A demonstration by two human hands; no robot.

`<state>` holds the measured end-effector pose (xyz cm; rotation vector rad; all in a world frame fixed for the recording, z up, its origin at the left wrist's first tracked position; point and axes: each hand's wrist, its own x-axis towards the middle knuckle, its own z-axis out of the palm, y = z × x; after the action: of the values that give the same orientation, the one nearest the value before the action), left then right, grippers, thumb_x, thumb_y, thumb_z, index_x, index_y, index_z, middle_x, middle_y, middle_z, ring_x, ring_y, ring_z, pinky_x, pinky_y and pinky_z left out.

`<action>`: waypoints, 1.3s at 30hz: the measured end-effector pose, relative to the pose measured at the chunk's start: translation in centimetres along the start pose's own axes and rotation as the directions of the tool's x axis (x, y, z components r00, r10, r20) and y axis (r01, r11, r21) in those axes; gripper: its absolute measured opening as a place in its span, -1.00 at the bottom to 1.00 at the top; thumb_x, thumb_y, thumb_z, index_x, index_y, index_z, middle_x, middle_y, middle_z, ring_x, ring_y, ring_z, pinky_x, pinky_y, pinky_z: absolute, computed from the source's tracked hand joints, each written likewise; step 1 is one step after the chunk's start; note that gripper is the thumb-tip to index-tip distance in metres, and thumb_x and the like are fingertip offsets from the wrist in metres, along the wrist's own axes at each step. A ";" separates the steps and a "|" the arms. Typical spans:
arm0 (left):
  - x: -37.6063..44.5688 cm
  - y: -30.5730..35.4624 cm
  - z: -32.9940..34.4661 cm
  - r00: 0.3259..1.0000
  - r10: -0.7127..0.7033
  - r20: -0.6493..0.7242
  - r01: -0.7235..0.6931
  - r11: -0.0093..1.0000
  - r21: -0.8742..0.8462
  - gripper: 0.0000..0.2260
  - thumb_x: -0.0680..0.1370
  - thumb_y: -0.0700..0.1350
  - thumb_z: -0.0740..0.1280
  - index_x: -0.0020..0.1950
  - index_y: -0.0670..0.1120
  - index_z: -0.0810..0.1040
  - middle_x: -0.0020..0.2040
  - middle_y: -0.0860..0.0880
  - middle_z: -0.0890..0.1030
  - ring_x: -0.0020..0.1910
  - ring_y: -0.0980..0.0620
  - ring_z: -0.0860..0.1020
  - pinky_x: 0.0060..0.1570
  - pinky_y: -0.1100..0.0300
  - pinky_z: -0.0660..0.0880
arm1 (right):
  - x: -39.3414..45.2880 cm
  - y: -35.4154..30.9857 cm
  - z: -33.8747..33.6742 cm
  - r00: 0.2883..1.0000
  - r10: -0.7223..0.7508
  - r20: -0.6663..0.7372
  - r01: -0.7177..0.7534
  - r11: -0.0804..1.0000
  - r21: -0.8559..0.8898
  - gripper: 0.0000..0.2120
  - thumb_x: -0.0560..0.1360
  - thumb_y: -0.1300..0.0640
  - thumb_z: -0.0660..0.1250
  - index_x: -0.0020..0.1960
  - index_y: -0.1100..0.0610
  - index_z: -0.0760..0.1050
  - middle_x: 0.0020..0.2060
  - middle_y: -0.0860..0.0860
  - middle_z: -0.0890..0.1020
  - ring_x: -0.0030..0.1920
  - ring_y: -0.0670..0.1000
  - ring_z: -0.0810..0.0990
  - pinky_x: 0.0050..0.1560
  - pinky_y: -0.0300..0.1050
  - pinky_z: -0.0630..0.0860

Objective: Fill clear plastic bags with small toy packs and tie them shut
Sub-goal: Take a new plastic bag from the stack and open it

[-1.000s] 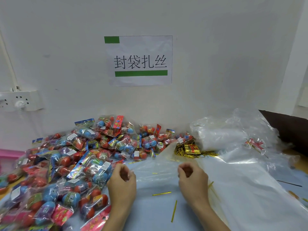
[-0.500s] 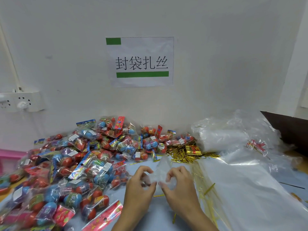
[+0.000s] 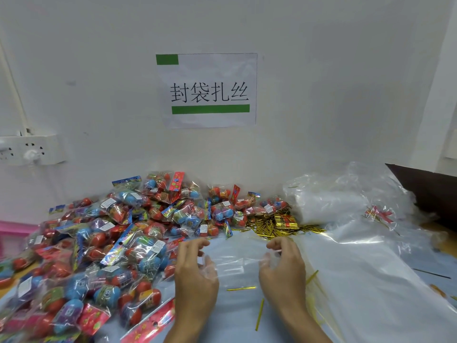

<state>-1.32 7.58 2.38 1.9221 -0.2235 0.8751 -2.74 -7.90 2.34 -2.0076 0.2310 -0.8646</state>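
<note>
You're opening a bag (image 3: 232,261): left hand (image 3: 195,271) and right hand (image 3: 284,266) pinch its mouth with curled fingers. Next, drop in packs (image 3: 138,246).

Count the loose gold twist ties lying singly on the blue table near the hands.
3: one twist tie between the hands, one below it, one right of the right hand. More may hide under the clear plastic; the gold pile isn't counted.

Packing workstation: labelled wall sign (image 3: 209,91), heaped toy packs (image 3: 118,233), twist ties (image 3: 277,225).
</note>
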 end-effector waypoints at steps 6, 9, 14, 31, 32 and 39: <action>-0.5 0.1 0.4 0.976 0.009 0.218 0.010 0.996 -0.087 -0.61 0.42 -0.33 0.50 -0.04 0.13 0.48 -0.10 0.13 0.59 -0.02 0.21 0.52 -0.06 0.41 0.41 | -0.8 -0.4 0.7 0.969 -0.134 0.208 0.118 0.989 0.087 -0.62 0.41 0.31 0.46 -0.08 -0.12 0.40 -0.19 -0.16 0.56 -0.16 -0.16 0.53 -0.18 -0.37 0.39; -0.7 -0.1 0.7 0.970 0.005 0.244 0.017 0.996 -0.090 -0.64 0.38 -0.34 0.51 -0.17 0.09 0.48 -0.31 0.11 0.53 -0.26 0.13 0.47 -0.28 0.35 0.35 | -1.2 -0.5 0.9 0.949 -0.170 0.264 0.155 0.985 0.077 -0.64 0.41 0.25 0.45 -0.14 -0.13 0.34 -0.36 -0.14 0.47 -0.31 -0.11 0.44 -0.32 -0.27 0.30; -0.3 -0.7 0.5 0.984 -0.180 -0.010 0.180 0.983 -0.047 -0.57 0.36 -0.50 0.37 -0.37 0.04 0.41 -0.47 0.07 0.40 -0.45 0.11 0.32 -0.44 0.21 0.24 | -0.7 -0.3 0.5 0.988 -0.051 0.143 0.058 0.997 -0.045 -0.60 0.29 0.41 0.27 -0.33 -0.08 0.26 -0.53 -0.06 0.33 -0.45 -0.04 0.27 -0.42 -0.06 0.16; -0.6 -0.4 0.6 0.941 -0.088 0.328 0.125 0.988 -0.093 -0.64 0.36 -0.29 0.53 -0.33 -0.04 0.35 -0.44 0.11 0.40 -0.42 0.18 0.33 -0.42 0.35 0.23 | -0.9 -0.5 0.5 0.965 -0.143 0.222 0.124 0.988 0.096 -0.70 0.26 0.29 0.33 -0.23 -0.10 0.39 -0.32 -0.14 0.54 -0.20 -0.15 0.52 -0.24 -0.33 0.38; -0.6 -0.6 0.7 0.948 -0.103 0.302 0.131 0.988 -0.075 -0.63 0.37 -0.32 0.50 -0.36 -0.06 0.33 -0.47 0.08 0.36 -0.45 0.16 0.29 -0.44 0.32 0.19 | -0.9 -0.5 0.6 0.964 -0.141 0.227 0.126 0.989 0.077 -0.74 0.27 0.27 0.31 -0.27 -0.08 0.36 -0.38 -0.13 0.50 -0.28 -0.12 0.47 -0.29 -0.26 0.35; -0.4 -0.3 0.3 0.976 -0.214 0.043 0.208 0.971 0.122 -0.62 0.29 -0.49 0.26 -0.43 -0.04 0.24 -0.55 0.05 0.21 -0.51 -0.01 0.21 -0.44 0.18 0.05 | 0.2 -0.2 -0.1 0.999 0.044 0.005 -0.044 0.998 -0.052 -0.65 0.43 0.23 0.44 -0.30 -0.01 0.28 -0.46 -0.07 0.42 -0.40 -0.07 0.36 -0.41 -0.04 0.29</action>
<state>-1.33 7.39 1.86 2.0377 0.0007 0.7064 -2.68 -7.93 2.68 -2.0460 0.2958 -0.8320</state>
